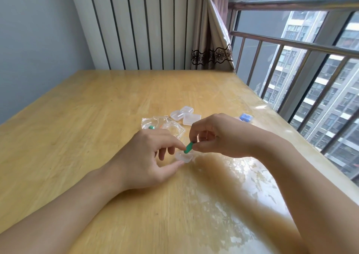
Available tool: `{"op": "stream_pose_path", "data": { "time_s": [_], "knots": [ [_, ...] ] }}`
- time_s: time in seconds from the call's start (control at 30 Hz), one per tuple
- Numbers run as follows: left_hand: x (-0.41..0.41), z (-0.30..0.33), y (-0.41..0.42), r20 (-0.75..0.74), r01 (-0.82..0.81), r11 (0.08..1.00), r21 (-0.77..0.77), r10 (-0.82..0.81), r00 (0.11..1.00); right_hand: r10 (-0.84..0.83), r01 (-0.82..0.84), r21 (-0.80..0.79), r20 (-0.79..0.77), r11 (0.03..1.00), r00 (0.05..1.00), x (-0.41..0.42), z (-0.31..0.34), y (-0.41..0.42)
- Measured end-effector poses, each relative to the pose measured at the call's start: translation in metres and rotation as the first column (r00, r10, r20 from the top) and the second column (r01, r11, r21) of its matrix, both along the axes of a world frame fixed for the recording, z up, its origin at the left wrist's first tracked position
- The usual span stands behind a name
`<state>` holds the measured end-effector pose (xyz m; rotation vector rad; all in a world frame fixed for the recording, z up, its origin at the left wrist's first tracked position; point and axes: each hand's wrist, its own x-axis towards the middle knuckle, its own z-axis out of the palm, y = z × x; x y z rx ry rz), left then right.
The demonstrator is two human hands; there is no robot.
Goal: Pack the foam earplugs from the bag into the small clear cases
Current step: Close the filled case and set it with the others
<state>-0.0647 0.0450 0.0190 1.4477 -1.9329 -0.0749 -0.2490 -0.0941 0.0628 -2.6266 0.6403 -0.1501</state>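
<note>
Two hands' fingers (195, 147) pinch green earplug (188, 148) above case (184, 156).

Green earplug (188, 147) tilted above open clear case (184, 156).

- The left hand (149, 154) lies low, palm inward, thumb and forefinger pinched around a small item, other fingers curled.
- The right hand (217, 135) hovers opposite, thumb and forefinger tips closed on something slim.
- Both bare forearms converge from the near edge.
</note>
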Motion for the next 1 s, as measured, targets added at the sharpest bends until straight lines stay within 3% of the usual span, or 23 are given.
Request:
{"op": "stream_pose_path", "data": {
  "time_s": [0.57,0.77,1.0],
  "knots": [
    [-0.006,-0.005,-0.005,-0.220,-0.013,0.988,0.156,0.047,0.974,0.024,-0.025,-0.023,-0.058,0.999,0.998,0.011,-0.009,0.011],
    [-0.008,-0.007,-0.008,-0.212,-0.053,0.988,0.142,0.083,0.974,0.021,-0.022,-0.033,-0.051,0.999,0.998,0.014,-0.011,0.012],
    [-0.012,-0.011,-0.010,-0.269,-0.134,0.975,0.179,0.179,0.946,-0.057,0.059,0.183,-0.017,0.981,0.998,0.011,-0.010,0.008]
  ]
}}
